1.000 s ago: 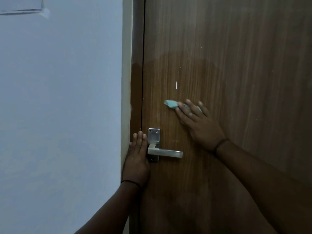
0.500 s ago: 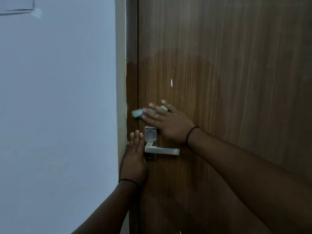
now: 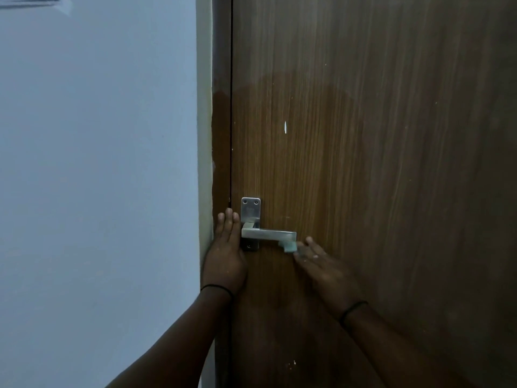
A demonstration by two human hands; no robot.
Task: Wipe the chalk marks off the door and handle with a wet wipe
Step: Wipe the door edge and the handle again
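Right hand [image 3: 324,268] flat, pressing wet wipe [image 3: 289,247] under handle [image 3: 270,234]; left hand [image 3: 225,259] flat, released, on door [image 3: 391,163]. White mark [image 3: 285,127] mid-frame remains.

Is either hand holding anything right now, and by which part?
The right hand presses the wet wipe against the door under its fingertips, just below the handle tip. The left hand lies flat beside the handle plate, holding nothing.

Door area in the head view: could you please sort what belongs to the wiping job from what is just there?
Part of the job:
door
handle
wet wipe
white mark
right hand pressing the wipe
left hand flat on the door edge

Just there:
wall
door frame
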